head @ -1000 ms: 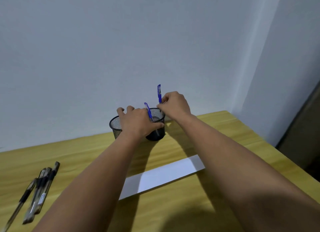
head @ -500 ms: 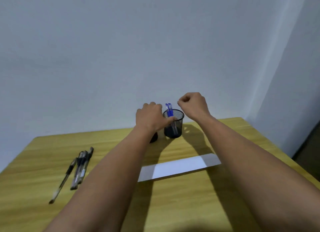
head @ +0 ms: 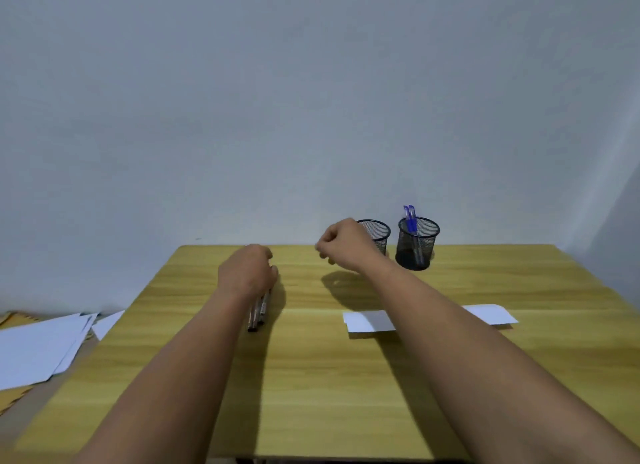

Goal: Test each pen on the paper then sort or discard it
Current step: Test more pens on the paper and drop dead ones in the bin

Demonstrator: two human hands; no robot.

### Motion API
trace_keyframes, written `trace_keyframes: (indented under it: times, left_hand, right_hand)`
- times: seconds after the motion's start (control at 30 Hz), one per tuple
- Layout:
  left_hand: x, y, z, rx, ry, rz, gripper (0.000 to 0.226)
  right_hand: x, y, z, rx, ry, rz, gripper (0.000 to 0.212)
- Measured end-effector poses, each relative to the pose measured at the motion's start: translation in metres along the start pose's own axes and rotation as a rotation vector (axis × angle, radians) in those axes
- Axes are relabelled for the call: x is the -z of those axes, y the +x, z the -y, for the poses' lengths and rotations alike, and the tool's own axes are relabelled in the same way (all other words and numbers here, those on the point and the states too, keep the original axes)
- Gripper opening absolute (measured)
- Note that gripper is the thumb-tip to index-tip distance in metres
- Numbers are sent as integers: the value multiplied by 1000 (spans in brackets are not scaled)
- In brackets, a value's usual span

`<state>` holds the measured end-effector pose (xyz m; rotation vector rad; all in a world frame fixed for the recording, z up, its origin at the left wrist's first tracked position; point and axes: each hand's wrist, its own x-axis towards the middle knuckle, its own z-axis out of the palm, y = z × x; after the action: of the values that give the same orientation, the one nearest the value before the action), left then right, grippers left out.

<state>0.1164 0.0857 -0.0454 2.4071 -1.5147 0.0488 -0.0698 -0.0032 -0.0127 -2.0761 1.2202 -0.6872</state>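
Several black pens (head: 258,313) lie side by side on the wooden table (head: 311,377), left of centre. My left hand (head: 247,273) covers their far ends with fingers curled down; whether it grips one is hidden. My right hand (head: 343,245) hovers above the table with fingers curled in and nothing visible in it. Behind it stands a black mesh cup (head: 377,233), partly hidden. A second mesh cup (head: 417,245) to the right holds two blue pens (head: 410,219). A white paper strip (head: 369,321) lies under my right forearm.
A pile of white sheets (head: 38,349) rests on brown envelopes off the table's left edge. A plain wall rises right behind the table's far edge and the cups. The table's near edge runs along the bottom of the view.
Both hands have left the mesh cups and moved left and nearer. My left hand now sits on the black pens. The second blue pen stands in the right cup.
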Motion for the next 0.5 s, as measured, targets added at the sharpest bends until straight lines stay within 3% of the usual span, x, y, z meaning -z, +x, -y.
trace_keyframes:
  times: [0.13, 0.27, 0.5]
  left_hand:
    - [-28, -17, 41, 59, -89, -10, 31]
    - [-47, -23, 62, 36, -144, -61, 27]
    - [-58, -19, 71, 10, -178, -105, 28]
  right_hand:
    - [-60, 1, 5, -56, -13, 154, 15]
    - [-104, 1, 12, -76, -150, 210, 36]
    - [-130, 6, 23, -136, -310, 243, 21]
